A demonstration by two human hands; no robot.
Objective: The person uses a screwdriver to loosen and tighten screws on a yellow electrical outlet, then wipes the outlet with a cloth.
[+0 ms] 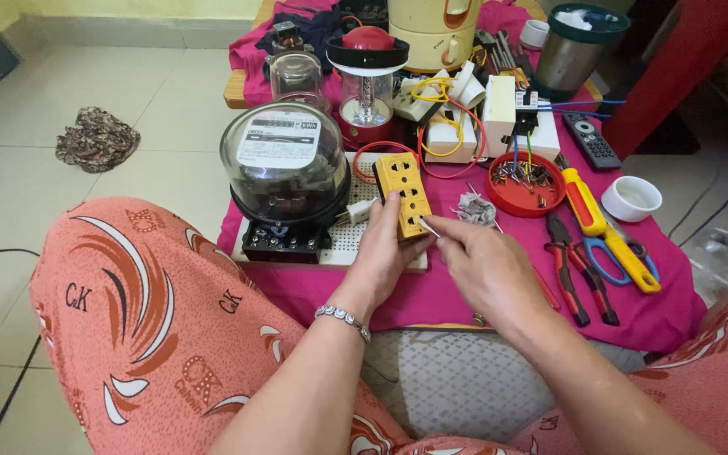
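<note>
— You were standing right there; what did the hands have?

— The left hand [381, 248] was closed around the lower end of a yellow plastic socket strip with rows of round holes [404, 192], holding it tilted up off a white perforated board [349, 244]. The right hand [478, 265] had its fingertips pinched shut on a thin pale wire end [430, 227], right at the strip's lower right corner, touching it or just about.

— And where did that sit on the table?

— Near the front edge of a table covered in a magenta cloth [457, 295], between the person's knees in orange patterned fabric. Just left of the strip stood a round electricity meter under a clear glass dome on a black base [286, 173], resting on the same board.

— Anything else close by?

— To the right, a shallow red plastic lid holding small screws and wire bits [525, 184], then a red-and-yellow handled screwdriver [587, 206], blue-handled scissors [608, 257] and red-and-black pliers [570, 270], all lying on the cloth. A small white cup [631, 198] sat further right. Behind the strip stood a red-topped clear lantern [368, 80]
</note>
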